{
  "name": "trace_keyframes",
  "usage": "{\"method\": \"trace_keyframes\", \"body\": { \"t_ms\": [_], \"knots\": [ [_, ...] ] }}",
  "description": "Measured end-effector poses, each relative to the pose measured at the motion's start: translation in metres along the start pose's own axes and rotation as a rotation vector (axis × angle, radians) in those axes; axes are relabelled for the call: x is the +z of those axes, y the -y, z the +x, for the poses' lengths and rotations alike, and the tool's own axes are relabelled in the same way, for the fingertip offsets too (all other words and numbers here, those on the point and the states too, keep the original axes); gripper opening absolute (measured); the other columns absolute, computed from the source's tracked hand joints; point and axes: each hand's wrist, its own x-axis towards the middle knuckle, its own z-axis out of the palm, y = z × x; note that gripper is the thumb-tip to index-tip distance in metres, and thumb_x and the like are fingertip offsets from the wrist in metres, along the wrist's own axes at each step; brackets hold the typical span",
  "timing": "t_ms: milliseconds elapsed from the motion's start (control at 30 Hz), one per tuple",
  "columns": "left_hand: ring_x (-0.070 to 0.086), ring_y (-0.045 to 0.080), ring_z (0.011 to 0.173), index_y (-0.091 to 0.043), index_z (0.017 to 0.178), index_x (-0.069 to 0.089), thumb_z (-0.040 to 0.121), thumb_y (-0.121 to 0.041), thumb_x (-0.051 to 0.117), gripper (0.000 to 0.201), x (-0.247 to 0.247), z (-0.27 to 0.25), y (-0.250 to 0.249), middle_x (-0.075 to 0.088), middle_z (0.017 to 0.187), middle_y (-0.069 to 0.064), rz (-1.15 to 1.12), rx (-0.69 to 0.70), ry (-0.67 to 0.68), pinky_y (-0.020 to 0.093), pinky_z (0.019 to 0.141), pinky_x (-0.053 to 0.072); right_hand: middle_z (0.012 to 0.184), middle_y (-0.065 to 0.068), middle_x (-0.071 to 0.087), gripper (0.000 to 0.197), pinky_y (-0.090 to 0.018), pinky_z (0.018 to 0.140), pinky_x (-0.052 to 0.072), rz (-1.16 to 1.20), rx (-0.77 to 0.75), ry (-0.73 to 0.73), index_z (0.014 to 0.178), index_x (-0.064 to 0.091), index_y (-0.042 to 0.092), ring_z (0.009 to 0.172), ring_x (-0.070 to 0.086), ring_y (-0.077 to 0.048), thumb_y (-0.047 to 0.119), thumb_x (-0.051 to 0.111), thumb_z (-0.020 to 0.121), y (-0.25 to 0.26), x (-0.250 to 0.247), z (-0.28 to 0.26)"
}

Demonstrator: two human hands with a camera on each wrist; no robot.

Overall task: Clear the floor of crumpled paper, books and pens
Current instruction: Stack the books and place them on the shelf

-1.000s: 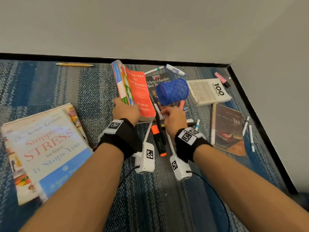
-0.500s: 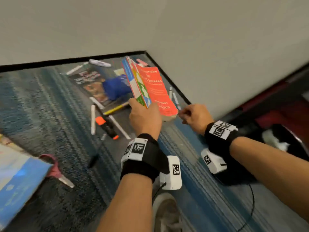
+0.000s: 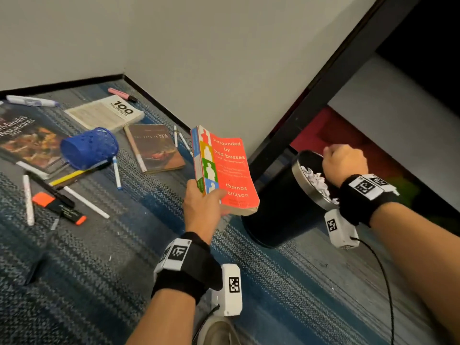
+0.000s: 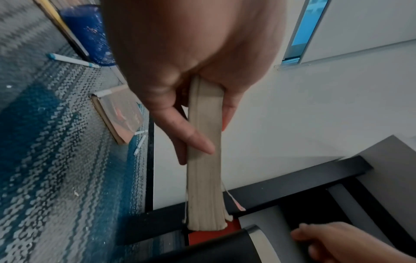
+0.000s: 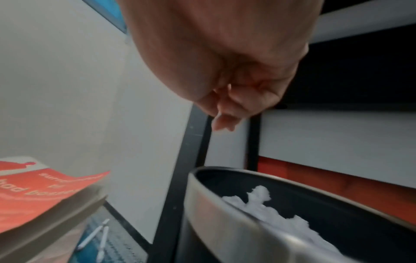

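My left hand grips the lower end of an orange paperback, held upright above the carpet; in the left wrist view its pale page edge sits between thumb and fingers. My right hand is a closed fist just above a black bin holding crumpled paper. The right wrist view shows its fingers curled, with nothing visible in them. Three more books lie on the floor: a white one, a brown one and a dark one. Pens and an orange highlighter are scattered around.
A blue mesh cup lies tipped on the dark book. A pink marker lies by the wall corner. A black table leg stands just behind the bin. My shoe is below my left wrist.
I have turned right, away from the scattered books. My left hand has carried the orange book along, and my right fist has risen from near the floor to above the bin.
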Motion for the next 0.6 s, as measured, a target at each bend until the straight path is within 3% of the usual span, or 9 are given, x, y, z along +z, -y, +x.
{"method": "trace_keyframes", "body": {
  "t_ms": [67,133,167,267,333,400,500,600],
  "knots": [
    [0.068,0.017,0.085,-0.017,0.098,0.050,0.084,-0.008,0.066,0.023,-0.006,-0.001,-0.004,0.065,0.101,0.001,-0.011,0.016,-0.007,0.028,0.057,0.057,0.100,-0.027,0.065,0.036,-0.041,0.081,0.049,0.062,-0.158,-0.080,0.092,0.067,0.009,0.096,0.060,-0.046,0.037,0.045,0.094,0.024,0.001,-0.003],
    [0.069,0.017,0.086,-0.016,0.100,0.051,0.085,-0.008,0.065,0.023,-0.019,-0.001,-0.014,0.066,0.102,0.001,-0.023,0.046,-0.035,0.028,0.057,0.057,0.090,-0.024,0.068,0.039,-0.040,0.076,0.049,0.106,-0.377,-0.038,0.078,0.064,0.009,0.091,0.062,-0.044,0.040,0.047,0.094,0.066,0.008,-0.016],
    [0.069,0.017,0.085,-0.015,0.103,0.051,0.085,-0.008,0.065,0.024,-0.029,0.000,-0.020,0.066,0.103,0.001,-0.032,0.069,-0.053,0.028,0.057,0.057,0.087,-0.021,0.069,0.044,-0.039,0.076,0.049,0.123,-0.487,0.064,0.076,0.063,0.009,0.089,0.064,-0.040,0.044,0.045,0.095,0.090,0.014,-0.025],
    [0.070,0.017,0.081,-0.014,0.106,0.050,0.085,-0.005,0.065,0.027,-0.073,0.002,-0.040,0.067,0.101,0.002,-0.037,0.153,-0.147,0.028,0.055,0.057,0.094,-0.007,0.073,0.063,-0.031,0.079,0.051,0.213,-0.730,0.569,0.098,0.069,0.012,0.085,0.066,-0.024,0.057,0.026,0.097,0.169,0.036,-0.067],
    [0.070,0.018,0.080,-0.017,0.102,0.048,0.085,-0.005,0.065,0.027,-0.114,-0.001,-0.052,0.068,0.099,0.000,-0.025,0.213,-0.229,0.030,0.056,0.057,0.099,0.003,0.069,0.055,-0.025,0.068,0.052,0.446,-0.758,0.883,0.108,0.064,0.025,0.079,0.065,-0.011,0.060,0.025,0.095,0.217,0.049,-0.106],
    [0.070,0.020,0.083,-0.020,0.099,0.047,0.085,-0.006,0.065,0.027,-0.160,-0.014,-0.061,0.068,0.099,-0.001,-0.017,0.243,-0.325,0.031,0.059,0.057,0.101,0.006,0.068,0.038,-0.021,0.059,0.054,0.753,-0.713,1.144,0.114,0.057,0.029,0.073,0.068,-0.003,0.052,0.032,0.098,0.260,0.060,-0.149],
    [0.069,0.024,0.092,-0.024,0.096,0.048,0.083,-0.005,0.068,0.030,-0.231,-0.046,-0.064,0.069,0.102,0.001,0.006,0.268,-0.507,0.034,0.068,0.058,0.108,-0.006,0.069,0.030,-0.027,0.063,0.059,1.017,-0.700,1.393,0.123,0.056,0.014,0.077,0.071,-0.012,0.027,0.042,0.100,0.317,0.076,-0.212],
    [0.069,0.024,0.095,-0.018,0.099,0.059,0.070,-0.014,0.079,0.036,-0.292,-0.087,-0.062,0.071,0.104,0.005,0.023,0.279,-0.742,0.044,0.086,0.056,0.123,-0.015,0.064,0.034,-0.037,0.087,0.055,0.953,-1.011,1.366,0.130,0.054,0.006,0.100,0.066,-0.026,0.019,0.047,0.099,0.365,0.085,-0.272]
  ]
}}
